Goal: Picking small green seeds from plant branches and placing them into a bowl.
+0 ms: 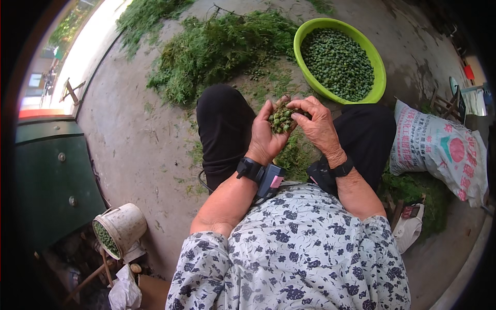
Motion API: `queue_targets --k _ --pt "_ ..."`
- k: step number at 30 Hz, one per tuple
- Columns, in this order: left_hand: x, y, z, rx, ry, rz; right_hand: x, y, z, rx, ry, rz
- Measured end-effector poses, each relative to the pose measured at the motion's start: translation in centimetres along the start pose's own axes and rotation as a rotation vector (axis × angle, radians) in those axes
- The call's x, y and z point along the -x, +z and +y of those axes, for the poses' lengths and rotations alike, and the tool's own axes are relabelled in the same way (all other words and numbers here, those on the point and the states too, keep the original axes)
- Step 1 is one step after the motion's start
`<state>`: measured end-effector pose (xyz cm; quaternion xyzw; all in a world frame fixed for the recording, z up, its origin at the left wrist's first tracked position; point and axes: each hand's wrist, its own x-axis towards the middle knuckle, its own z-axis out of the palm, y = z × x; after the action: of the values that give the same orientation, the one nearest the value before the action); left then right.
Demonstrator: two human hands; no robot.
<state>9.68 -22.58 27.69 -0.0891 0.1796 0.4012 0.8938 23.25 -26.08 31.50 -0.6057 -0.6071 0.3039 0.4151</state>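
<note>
Bare concrete ground spreads out under a seated person, with heaps of green cuttings lying ahead of the knees. Beyond the cuttings, to the right, stands a lime-green basin filled with small green pods. Both hands meet above the lap, between the black-trousered legs. The left hand is cupped palm-up around a clump of green pods, its fingers curled along the clump's left side. The right hand comes in from the other side, its fingertips bent onto the top of the same clump, so the pods sit pinched between the two hands. Each wrist wears a black strap. A printed white sack lies to the right, and a white bucket holding green pods tilts on its side at lower left, near a dark green cabinet.
</note>
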Motion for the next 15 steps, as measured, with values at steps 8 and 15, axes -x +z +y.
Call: queue_targets --k 8,15 --pt "0.1 0.1 0.0 0.005 0.003 -0.004 0.1 -0.3 0.1 -0.214 0.096 -0.008" --pt "-0.1 0.5 0.3 0.051 0.054 -0.064 0.3 -0.9 -0.2 -1.123 0.511 -0.136"
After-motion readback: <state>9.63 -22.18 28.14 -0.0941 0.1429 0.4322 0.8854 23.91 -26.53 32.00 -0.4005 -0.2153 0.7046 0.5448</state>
